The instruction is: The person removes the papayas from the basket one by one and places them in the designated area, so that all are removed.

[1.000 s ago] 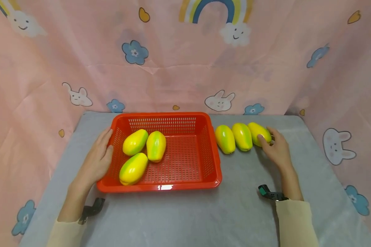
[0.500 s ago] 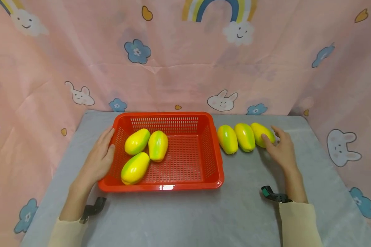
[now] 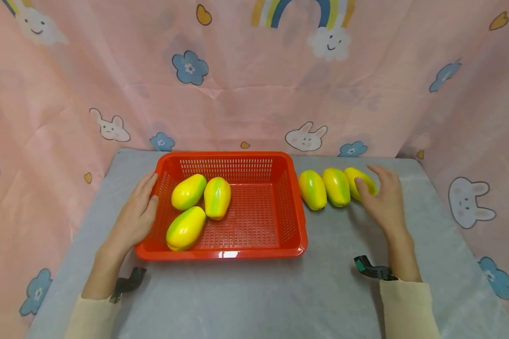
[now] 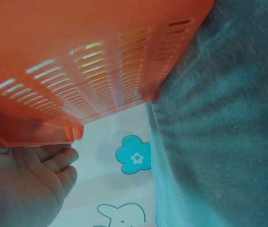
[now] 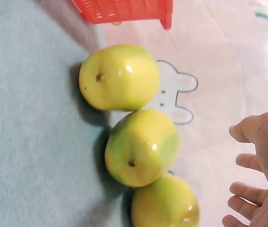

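My left hand [image 3: 136,214] rests along the left rim of a red plastic basket [image 3: 254,254], its fingers extended against the outside, as the left wrist view shows under the rim [image 4: 34,142]. Inside the basket's left half lie three yellow-green papayas, a back-left one [image 3: 188,192], a middle one [image 3: 217,197] and a front one [image 3: 185,229]. Right of the basket, three more papayas lie in a row: one [image 3: 312,189], another [image 3: 336,187] and the rightmost [image 3: 356,181]. Over this last one hovers my right hand [image 3: 383,200]; in the right wrist view its spread fingers [image 5: 247,193] stand apart from the fruit.
A grey cloth covers the table [image 3: 254,301]. Behind and at the sides hangs a pink curtain [image 3: 237,108] printed with rabbits, flowers and rainbows. Each wrist wears a black camera mount, such as the right one [image 3: 373,269].
My right hand has come off the rightmost papaya, its thumb and fingers lifted and spread wider. The left hand stays at the basket. The head view has shifted slightly.
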The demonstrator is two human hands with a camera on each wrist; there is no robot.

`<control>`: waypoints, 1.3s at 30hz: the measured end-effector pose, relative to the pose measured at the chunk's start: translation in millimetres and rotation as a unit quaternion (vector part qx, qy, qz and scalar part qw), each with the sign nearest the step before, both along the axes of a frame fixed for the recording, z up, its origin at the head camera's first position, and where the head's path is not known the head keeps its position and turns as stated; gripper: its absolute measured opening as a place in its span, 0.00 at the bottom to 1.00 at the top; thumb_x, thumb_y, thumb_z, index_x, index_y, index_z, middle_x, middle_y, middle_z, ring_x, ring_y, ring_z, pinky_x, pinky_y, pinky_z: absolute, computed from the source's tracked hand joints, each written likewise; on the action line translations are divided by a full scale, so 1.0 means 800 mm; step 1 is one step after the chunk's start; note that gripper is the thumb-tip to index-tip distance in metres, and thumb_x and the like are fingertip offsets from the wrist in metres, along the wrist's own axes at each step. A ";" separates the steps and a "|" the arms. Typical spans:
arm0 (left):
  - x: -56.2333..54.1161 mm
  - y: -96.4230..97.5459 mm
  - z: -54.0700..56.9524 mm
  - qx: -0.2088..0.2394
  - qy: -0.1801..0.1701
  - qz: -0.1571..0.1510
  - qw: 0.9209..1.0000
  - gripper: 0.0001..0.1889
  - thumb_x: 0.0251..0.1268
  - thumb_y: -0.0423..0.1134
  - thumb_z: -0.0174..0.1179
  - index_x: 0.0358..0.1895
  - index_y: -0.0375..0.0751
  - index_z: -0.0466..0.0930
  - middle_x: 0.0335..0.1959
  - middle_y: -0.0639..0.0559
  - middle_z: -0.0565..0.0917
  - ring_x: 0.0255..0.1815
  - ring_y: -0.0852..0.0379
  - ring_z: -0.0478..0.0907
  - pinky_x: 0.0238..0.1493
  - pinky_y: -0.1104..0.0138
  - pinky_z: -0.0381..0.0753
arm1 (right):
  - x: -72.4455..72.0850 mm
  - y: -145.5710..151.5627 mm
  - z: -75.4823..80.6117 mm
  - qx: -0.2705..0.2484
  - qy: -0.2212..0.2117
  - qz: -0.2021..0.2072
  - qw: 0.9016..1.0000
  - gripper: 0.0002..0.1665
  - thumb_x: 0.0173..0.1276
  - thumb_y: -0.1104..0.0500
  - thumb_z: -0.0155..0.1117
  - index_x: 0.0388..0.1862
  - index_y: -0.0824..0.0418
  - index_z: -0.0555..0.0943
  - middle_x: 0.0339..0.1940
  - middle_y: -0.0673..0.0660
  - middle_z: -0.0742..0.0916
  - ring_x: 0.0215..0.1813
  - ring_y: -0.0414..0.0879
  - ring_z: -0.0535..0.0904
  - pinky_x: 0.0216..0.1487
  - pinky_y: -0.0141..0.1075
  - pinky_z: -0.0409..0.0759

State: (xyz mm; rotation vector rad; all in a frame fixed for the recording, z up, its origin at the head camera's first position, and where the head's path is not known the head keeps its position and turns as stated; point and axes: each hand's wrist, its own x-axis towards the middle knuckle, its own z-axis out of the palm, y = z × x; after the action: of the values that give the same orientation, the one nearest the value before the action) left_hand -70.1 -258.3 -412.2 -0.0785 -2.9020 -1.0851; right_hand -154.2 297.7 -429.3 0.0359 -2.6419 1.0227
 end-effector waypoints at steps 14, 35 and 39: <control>-0.001 0.002 0.000 0.007 -0.002 -0.006 1.000 0.33 0.85 0.40 0.41 0.87 0.40 0.47 0.90 0.41 0.48 0.87 0.31 0.51 0.79 0.27 0.56 | 0.005 -0.009 0.006 -0.008 0.014 0.028 0.999 0.30 0.76 0.58 0.66 0.72 0.69 0.76 0.74 0.76 0.73 0.75 0.75 0.67 0.77 0.73 0.62; -0.002 0.002 0.001 0.010 0.001 -0.007 1.000 0.33 0.85 0.39 0.41 0.87 0.39 0.47 0.89 0.39 0.49 0.87 0.30 0.51 0.80 0.27 0.55 | 0.025 -0.100 0.030 0.000 0.022 0.126 0.992 0.27 0.76 0.57 0.66 0.70 0.64 0.79 0.75 0.68 0.76 0.76 0.66 0.71 0.74 0.72 0.72; -0.001 0.001 0.002 0.008 -0.001 -0.005 1.000 0.33 0.85 0.40 0.40 0.87 0.40 0.47 0.89 0.40 0.48 0.87 0.30 0.51 0.79 0.26 0.56 | 0.029 -0.125 0.044 -0.006 0.023 0.166 0.986 0.27 0.75 0.57 0.67 0.70 0.63 0.80 0.75 0.66 0.76 0.76 0.64 0.72 0.73 0.71 0.74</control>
State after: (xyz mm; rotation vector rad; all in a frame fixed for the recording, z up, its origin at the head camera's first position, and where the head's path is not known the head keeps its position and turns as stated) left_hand -70.8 -257.8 -410.9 -0.0908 -2.8983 -1.1101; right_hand -131.3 197.9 -393.9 0.5068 -2.6412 1.1222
